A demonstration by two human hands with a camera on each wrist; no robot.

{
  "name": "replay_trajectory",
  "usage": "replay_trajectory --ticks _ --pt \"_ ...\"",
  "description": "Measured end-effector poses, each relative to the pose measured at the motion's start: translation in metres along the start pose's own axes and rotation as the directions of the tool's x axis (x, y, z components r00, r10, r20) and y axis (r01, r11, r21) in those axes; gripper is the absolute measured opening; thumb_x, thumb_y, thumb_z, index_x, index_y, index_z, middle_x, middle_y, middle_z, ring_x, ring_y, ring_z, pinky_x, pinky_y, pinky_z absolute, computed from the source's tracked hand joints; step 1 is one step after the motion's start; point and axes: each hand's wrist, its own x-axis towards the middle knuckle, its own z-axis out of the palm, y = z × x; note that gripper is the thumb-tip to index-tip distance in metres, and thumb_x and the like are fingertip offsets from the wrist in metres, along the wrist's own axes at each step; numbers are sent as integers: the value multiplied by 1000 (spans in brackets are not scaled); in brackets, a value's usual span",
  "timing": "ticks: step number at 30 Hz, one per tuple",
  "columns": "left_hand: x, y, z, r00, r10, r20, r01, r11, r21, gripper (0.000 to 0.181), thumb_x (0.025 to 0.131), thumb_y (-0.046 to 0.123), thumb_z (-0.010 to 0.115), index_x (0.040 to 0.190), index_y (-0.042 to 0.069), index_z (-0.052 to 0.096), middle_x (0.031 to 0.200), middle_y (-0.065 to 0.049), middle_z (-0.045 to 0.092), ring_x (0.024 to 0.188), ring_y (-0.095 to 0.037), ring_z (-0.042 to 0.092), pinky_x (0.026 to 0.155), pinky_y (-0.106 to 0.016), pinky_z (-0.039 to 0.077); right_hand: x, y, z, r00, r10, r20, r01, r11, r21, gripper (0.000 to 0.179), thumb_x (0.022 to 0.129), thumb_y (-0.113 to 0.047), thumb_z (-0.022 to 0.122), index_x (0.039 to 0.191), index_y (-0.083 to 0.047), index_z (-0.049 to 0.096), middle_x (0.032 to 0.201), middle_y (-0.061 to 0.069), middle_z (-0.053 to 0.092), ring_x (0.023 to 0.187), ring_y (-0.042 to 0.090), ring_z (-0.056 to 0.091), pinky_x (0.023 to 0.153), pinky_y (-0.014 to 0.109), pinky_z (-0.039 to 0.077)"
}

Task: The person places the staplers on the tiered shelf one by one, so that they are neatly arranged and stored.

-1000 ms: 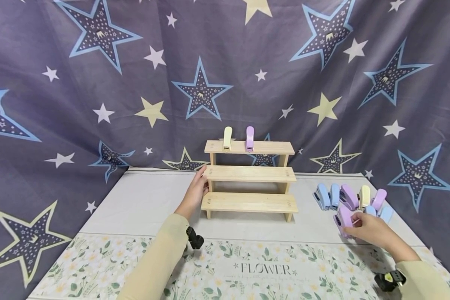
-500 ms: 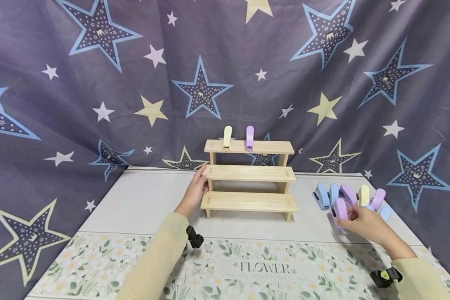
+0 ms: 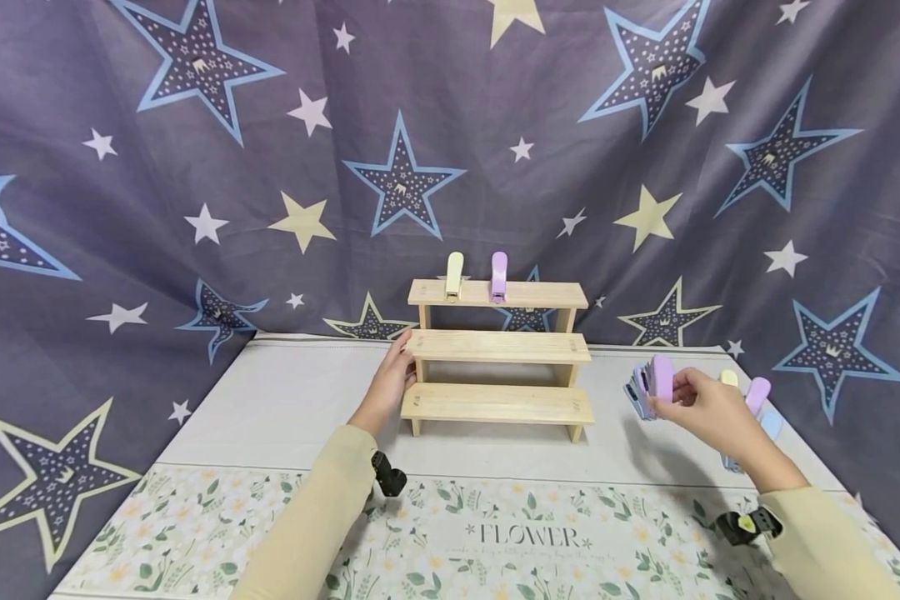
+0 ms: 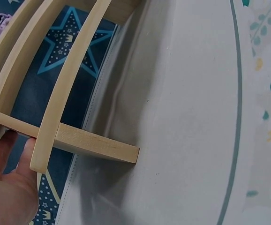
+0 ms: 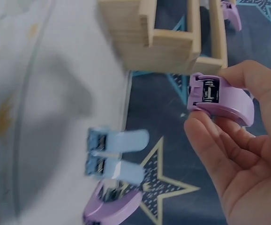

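Prob. early: 2 staplers (image 3: 453,279) atop rack (image 3: 498,403); R hand (image 3: 712,410) pinches purple stapler (image 3: 662,377); L hand (image 3: 388,385) grips rack end; other staplers (image 3: 757,394) left on bench (image 3: 292,400).

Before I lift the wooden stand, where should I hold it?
I'd hold the wooden stand by both ends of its middle step, coming from left and right. Uprights stand under those ends, and a level lift may keep the yellow stapler and purple stapler from tipping off the top step.
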Motion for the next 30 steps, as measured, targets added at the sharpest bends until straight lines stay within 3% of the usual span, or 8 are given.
replay_trajectory --ticks 6,12,30 --pt "-1 -3 3 1000 19 -15 -19 999 31 52 110 26 27 161 23 22 161 -18 27 143 -37 34 118 -47 28 14 -19 2 999 -5 -49 7 999 39 37 86 -35 80 99 -3 65 83 3 69 75 18 63 57 26 50" --pt "-1 -2 3 999 30 -30 -29 999 22 52 109 25 29 161 24 24 160 -18 29 142 -37 35 118 -47 29 30 -36 11 996 -33 -88 38 998 58 32 85 -33 80 93 -7 63 79 2 66 72 17 61 57 27 49" --pt "-1 -2 1 999 27 -28 -26 999 32 53 109 25 28 161 24 24 159 -18 29 141 -37 36 117 -48 30 86 -76 35 989 -56 -137 79 983 169 34 88 -29 78 102 -2 61 87 12 70 78 24 67 61 29 52"
